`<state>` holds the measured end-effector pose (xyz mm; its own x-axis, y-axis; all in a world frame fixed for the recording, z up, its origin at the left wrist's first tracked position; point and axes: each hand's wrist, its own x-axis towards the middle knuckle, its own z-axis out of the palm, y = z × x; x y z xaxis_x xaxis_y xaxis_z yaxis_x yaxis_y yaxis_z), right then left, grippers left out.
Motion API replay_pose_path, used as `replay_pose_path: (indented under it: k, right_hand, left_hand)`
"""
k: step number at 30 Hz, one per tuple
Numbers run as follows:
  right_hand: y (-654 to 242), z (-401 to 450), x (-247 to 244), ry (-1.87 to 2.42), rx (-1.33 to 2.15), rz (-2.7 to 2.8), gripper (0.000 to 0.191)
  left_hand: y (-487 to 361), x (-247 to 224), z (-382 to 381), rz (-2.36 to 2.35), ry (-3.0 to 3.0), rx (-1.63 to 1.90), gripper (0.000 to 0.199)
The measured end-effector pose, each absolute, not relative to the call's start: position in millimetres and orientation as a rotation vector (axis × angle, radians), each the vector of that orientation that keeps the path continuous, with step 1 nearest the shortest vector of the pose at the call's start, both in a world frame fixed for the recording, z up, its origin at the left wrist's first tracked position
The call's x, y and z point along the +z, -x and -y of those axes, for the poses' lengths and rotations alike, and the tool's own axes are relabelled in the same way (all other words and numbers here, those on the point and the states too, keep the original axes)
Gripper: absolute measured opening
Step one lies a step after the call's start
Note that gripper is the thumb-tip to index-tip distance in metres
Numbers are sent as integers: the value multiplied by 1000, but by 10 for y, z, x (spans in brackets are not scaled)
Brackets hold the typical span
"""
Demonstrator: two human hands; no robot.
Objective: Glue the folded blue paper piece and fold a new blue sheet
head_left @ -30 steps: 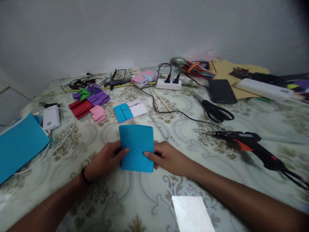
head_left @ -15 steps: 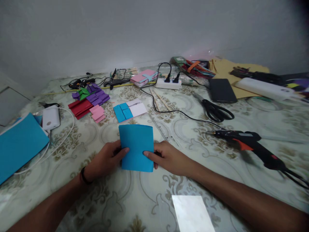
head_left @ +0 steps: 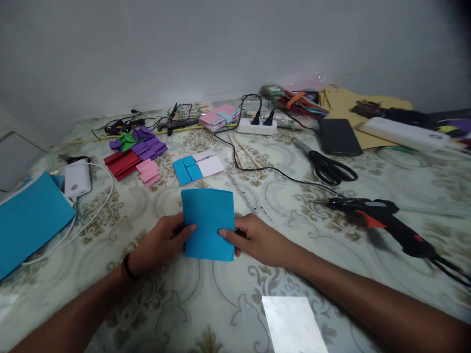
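Observation:
A blue folded paper [head_left: 208, 215] is held upright above the patterned tablecloth [head_left: 206, 294], near the middle. My left hand [head_left: 165, 240] pinches its left edge, thumb in front and fingers hidden behind. On the right edge my right hand [head_left: 253, 238] grips it the same way. Just beyond the paper lies a card [head_left: 211, 165] with blue and pale folded pieces. A clear ruler [head_left: 250, 198] rests flat behind my right hand. Pink folded papers [head_left: 148, 172], red folded paper [head_left: 121, 164] and purple folded papers [head_left: 150, 146] lie further back on the left.
On the right are black scissors [head_left: 327, 166], a glue gun [head_left: 382, 218] and a dark phone [head_left: 339, 137]. A white power strip [head_left: 257, 126] trails a black cord. Blue sheets [head_left: 33, 220] and a white device [head_left: 77, 178] with a cable lie left. White paper [head_left: 294, 323] lies at the front.

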<state>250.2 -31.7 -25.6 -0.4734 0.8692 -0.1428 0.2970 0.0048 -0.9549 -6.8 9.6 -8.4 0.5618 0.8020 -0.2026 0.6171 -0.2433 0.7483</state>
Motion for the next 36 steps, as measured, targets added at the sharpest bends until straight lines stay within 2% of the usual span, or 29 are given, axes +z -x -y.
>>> replay_pose_path:
  k: [36]
  right_hand:
    - [-2511, 317, -281, 1164, 1446, 1807, 47]
  left_hand:
    - [61, -75, -103, -1098, -1981, 318, 38]
